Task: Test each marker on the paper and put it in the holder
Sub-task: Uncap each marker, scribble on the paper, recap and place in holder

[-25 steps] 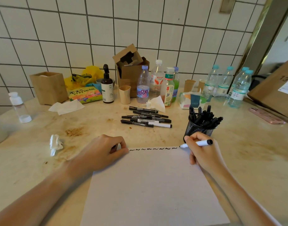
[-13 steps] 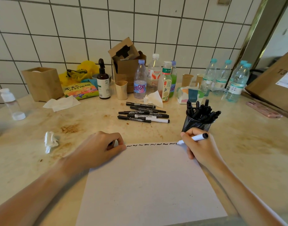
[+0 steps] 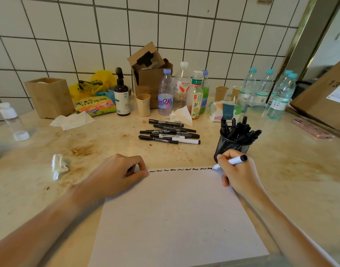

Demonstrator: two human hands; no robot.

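A white sheet of paper (image 3: 177, 214) lies in front of me with a row of black squiggles along its top edge. My right hand (image 3: 237, 175) grips a white marker (image 3: 235, 161) with a black end, its tip touching the paper's top right corner. My left hand (image 3: 119, 174) rests curled on the paper's top left corner and seems to hold a small dark thing, likely a cap. A black mesh holder (image 3: 228, 144) full of black markers stands just behind my right hand. Several more markers (image 3: 170, 133) lie loose on the table beyond the paper.
A crumpled tissue (image 3: 58, 165) lies left of the paper. Bottles (image 3: 181, 89), paper cups, a cardboard box (image 3: 149, 74), a tissue pack (image 3: 222, 111) and a wooden box (image 3: 49, 97) line the tiled wall. A pink phone (image 3: 311, 129) lies at the right.
The marker tip has come down onto the paper's top right corner, extending the row of squiggles. My left hand has stayed on the paper's corner.
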